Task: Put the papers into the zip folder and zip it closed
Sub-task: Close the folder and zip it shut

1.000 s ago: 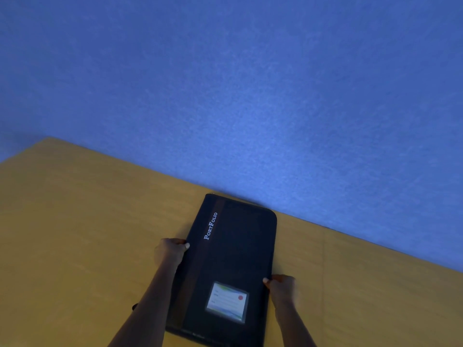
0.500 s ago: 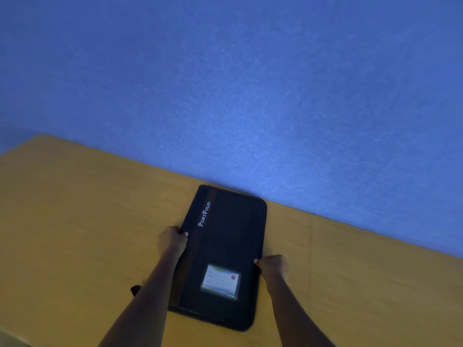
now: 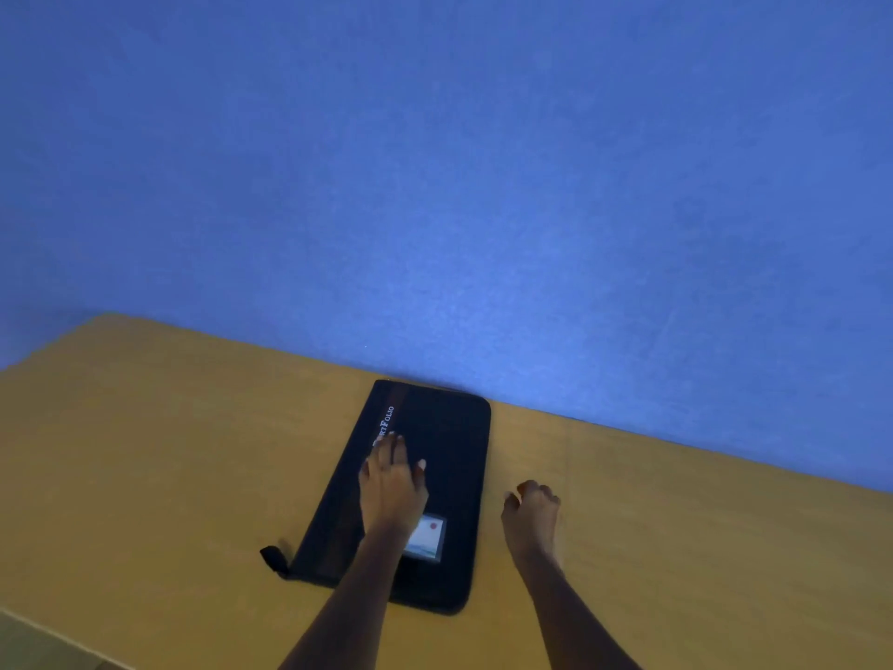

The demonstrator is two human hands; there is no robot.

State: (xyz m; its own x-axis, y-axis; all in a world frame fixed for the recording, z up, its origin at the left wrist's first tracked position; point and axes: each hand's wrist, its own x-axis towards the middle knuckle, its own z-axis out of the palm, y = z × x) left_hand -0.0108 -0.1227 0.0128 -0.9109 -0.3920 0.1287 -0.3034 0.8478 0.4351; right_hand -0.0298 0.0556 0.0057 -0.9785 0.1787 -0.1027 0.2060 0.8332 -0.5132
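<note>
A black zip folder (image 3: 449, 456) with white "PortFolio" lettering and a small label window (image 3: 427, 536) lies closed and flat on the wooden table, its far end near the wall. My left hand (image 3: 391, 481) rests flat on top of the folder, fingers stretched out over the lettering. My right hand (image 3: 531, 512) hovers over the table just right of the folder, fingers loosely curled and holding nothing. A black zip pull tab (image 3: 275, 558) sticks out at the folder's near left corner. No papers are visible.
The yellow-brown wooden table (image 3: 169, 452) runs up against a blue wall (image 3: 435, 186). The table's near edge shows at the lower left corner of the view.
Both hands have let go of the folder's side edges. The left hand moved onto the top of the folder, and the right hand pulled away to the right. The folder slid a little farther from me.
</note>
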